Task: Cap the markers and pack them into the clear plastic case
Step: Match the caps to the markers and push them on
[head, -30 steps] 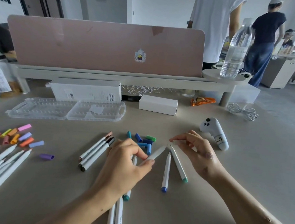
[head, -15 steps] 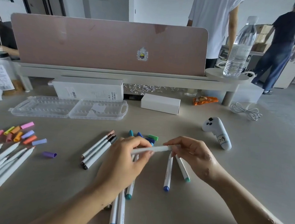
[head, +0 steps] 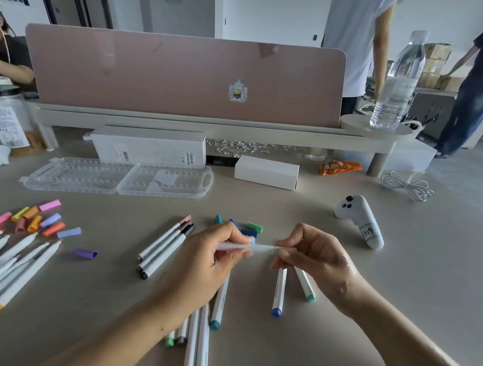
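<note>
At the far left of the frame, a fan of markers [head: 5,262] lay with bare tips. Their pastel caps [head: 35,218] were scattered just above them, and a purple cap [head: 85,253] sat apart to the right. None of that group looked capped. The clear plastic case [head: 113,177] lay opened flat in the upper left, well apart from your hands, and no marker showed in it, so packing had not begun.

Left of centre, three markers [head: 166,246] lay side by side with caps on both ends, which I judge was the only finished capping.

Your left hand [head: 208,264] pinched the barrel of a white marker [head: 254,248] between thumb and fingertips and held it level above the table. The blue and green caps [head: 249,229] sat just behind it. Your right hand [head: 315,261] pinched the marker's other end. Below that hand, two markers [head: 279,291] lay with their upper ends out of sight behind your fingers. I would call you early in the job, with most of the capping and all of the packing left.

The left edge of the frame cut off the fanned markers, so they could not be counted. Your left forearm covered part of a bundle of markers [head: 196,341] at bottom centre. The held marker was blurred, and your right fingers hid its tip, so I could not tell whether a cap was on it or in your grip.
</note>
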Demonstrator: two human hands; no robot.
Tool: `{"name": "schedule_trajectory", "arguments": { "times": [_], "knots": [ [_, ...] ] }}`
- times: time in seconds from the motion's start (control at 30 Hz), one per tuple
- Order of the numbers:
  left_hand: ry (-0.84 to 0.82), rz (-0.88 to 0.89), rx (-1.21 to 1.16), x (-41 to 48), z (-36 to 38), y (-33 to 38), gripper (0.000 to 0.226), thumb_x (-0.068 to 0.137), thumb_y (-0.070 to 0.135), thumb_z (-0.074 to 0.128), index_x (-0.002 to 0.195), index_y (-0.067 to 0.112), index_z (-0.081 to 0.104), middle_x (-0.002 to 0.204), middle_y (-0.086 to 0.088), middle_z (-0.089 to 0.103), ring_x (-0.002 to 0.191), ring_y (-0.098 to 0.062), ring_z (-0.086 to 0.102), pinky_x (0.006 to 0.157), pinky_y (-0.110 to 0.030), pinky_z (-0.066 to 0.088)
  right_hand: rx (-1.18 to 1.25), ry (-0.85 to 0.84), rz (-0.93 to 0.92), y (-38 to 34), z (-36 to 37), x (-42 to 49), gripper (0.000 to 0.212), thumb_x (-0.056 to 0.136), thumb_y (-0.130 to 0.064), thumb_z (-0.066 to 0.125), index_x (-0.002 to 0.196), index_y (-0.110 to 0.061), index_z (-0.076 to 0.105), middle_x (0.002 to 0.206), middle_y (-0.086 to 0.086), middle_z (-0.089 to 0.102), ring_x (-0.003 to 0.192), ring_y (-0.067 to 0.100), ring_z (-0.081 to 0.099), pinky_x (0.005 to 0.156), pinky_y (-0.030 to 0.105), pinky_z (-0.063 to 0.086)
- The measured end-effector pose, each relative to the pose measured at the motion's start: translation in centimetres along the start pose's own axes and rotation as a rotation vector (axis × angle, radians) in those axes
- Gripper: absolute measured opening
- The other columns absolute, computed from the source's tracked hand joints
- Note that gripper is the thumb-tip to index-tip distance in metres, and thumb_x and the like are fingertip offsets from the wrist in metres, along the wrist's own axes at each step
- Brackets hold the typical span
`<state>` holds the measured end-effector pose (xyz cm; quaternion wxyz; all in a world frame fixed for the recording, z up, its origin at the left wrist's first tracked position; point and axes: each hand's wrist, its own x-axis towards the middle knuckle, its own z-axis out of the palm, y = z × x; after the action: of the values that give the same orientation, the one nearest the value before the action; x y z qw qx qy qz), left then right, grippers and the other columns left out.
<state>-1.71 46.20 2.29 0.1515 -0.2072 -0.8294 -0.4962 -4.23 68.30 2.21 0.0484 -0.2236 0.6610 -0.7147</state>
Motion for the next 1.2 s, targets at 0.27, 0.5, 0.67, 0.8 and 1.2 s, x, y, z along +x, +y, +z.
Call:
{"name": "schedule_trajectory", "arguments": {
  "times": [0.27, 0.5, 0.67, 0.8, 1.2],
  "knots": [
    [-0.023, 0.005, 0.025, 0.0, -0.2, 0.0, 0.005, 0.090, 0.026, 0.070, 0.094, 0.026, 0.067, 0.092, 0.018, 0.071, 0.070, -0.020, 0.065, 0.064, -0.041, 0.054, -0.034, 0.033, 0.001, -0.1, 0.6, 0.1, 0.007, 0.081, -0.003, 0.065, 0.081, -0.001, 0.058, 0.075, 0.014, 0.070, 0.072, 0.025, 0.069, 0.071, 0.027, 0.055],
    [0.195, 0.026, 0.470, 0.9, -1.3, 0.5, 0.017, 0.074, 0.054, 0.077, 0.080, 0.040, 0.072, 0.065, 0.021, 0.061, 0.080, -0.002, 0.051, 0.079, -0.033, 0.026, -0.468, 0.084, -0.043, -0.6, 1.5, 1.0, 0.013, 0.091, -0.008, 0.064, 0.094, -0.021, 0.064, 0.081, -0.001, 0.073, 0.079, 0.026, 0.067, 0.075, 0.038, 0.052],
    [0.288, -0.180, 0.652, 1.7, -4.4, -1.5, 0.023, 0.069, 0.053, 0.080, 0.067, 0.033, 0.069, 0.066, 0.017, 0.060, 0.084, -0.013, 0.053, 0.072, -0.035, 0.021, -0.642, 0.197, -0.061, -0.7, -0.2, 1.3, 0.016, 0.088, -0.015, 0.069, 0.095, -0.030, 0.069, 0.086, -0.007, 0.073, 0.083, 0.015, 0.064, 0.068, 0.020, 0.047],
    [0.196, -0.409, 0.697, 2.1, -6.2, -2.3, 0.026, 0.074, 0.046, 0.076, 0.064, 0.025, 0.064, 0.066, 0.012, 0.061, 0.091, -0.019, 0.057, 0.080, -0.036, 0.027, -0.810, 0.120, -0.006, -0.8, -0.4, 2.2, 0.011, 0.086, -0.017, 0.071, 0.087, -0.028, 0.071, 0.079, -0.015, 0.069, 0.072, 0.002, 0.057, 0.064, 0.010, 0.041],
    [-0.029, -0.501, 0.845, 1.8, -6.6, -4.0, 0.043, 0.082, 0.064, 0.060, 0.075, 0.022, 0.060, 0.073, 0.006, 0.066, 0.085, -0.020, 0.062, 0.089, -0.038, 0.040, -1.196, 0.068, 0.033, 1.2, 2.3, 7.1, 0.010, 0.091, -0.025, 0.062, 0.095, -0.031, 0.069, 0.086, -0.020, 0.058, 0.074, 0.005, 0.053, 0.067, 0.024, 0.040]
  ]
}}
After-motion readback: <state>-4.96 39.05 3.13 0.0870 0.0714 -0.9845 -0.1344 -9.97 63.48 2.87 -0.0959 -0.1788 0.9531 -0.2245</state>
